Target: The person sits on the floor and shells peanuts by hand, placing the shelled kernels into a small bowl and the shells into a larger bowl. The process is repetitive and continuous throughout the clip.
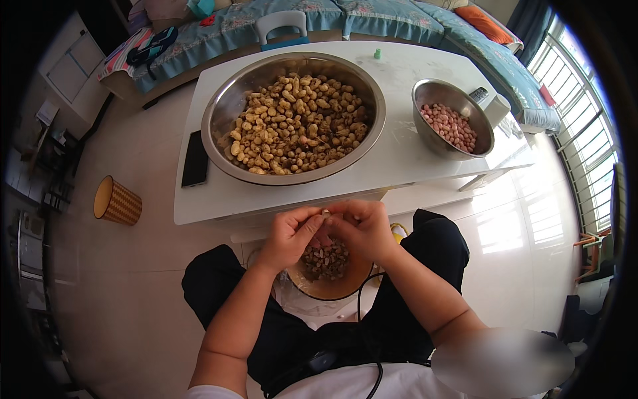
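My left hand [291, 234] and my right hand [366, 227] meet at the near edge of the table, pinching one peanut [325, 213] between their fingertips. Below them, between my knees, a tan bin [326, 289] holds broken peanut shells [326, 262]; the hands cover its far side. Beyond the hands stands a wide stainless steel basin [224, 99] heaped with unshelled peanuts [299, 124]. To its right, a smaller steel bowl [423, 134] contains pink shelled peanut kernels [448, 127].
On the white table [234, 202] lie a black smartphone [195, 159], a green cap [378, 54] and a dark remote control [478, 95]. A woven-pattern wastebasket [119, 202] stands on the floor at left. A black cable [360, 299] hangs across my lap.
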`<state>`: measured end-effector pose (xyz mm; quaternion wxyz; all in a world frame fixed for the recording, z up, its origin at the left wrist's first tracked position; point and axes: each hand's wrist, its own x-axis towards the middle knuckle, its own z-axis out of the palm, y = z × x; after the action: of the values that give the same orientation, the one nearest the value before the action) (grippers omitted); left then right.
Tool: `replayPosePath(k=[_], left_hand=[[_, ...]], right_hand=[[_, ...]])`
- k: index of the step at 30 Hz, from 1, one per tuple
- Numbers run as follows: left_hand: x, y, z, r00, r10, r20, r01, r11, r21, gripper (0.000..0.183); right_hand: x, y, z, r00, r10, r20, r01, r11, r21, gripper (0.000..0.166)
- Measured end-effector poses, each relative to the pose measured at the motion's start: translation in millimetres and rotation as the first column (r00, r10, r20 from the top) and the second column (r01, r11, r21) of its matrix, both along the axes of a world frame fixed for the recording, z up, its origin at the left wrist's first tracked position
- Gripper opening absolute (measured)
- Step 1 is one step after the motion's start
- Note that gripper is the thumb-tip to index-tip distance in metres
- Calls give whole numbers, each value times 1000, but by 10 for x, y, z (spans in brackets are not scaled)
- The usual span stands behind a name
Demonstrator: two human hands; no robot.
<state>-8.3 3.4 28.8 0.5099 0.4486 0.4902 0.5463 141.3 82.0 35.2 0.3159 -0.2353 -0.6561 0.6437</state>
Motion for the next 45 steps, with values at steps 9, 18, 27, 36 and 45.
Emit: replayPosePath(k=[9,18,27,36,45], left_hand=[[-28,-39,72,980,-11,-196,12,1000,0,18],[-33,-43,5,955,35,-296,-12,997,81,19],[-2,-43,1,996,9,-91,-10,1000,-17,20],[33,-22,-73,999,47,8,-46,997,-61,20],[-53,-36,-23,1000,0,8,1,994,-105,23]], right_hand=[[1,27,-103,989,-47,137,26,988,152,10],[-19,-17,21,988,-40,146,29,997,77,10],[-57,-41,-107,987,-60,152,41,992,121,9],[-96,-64,-147,982,-139,125,109,969,224,14],[-99,50,-128,966,78,-248,-196,848,-493,15]])
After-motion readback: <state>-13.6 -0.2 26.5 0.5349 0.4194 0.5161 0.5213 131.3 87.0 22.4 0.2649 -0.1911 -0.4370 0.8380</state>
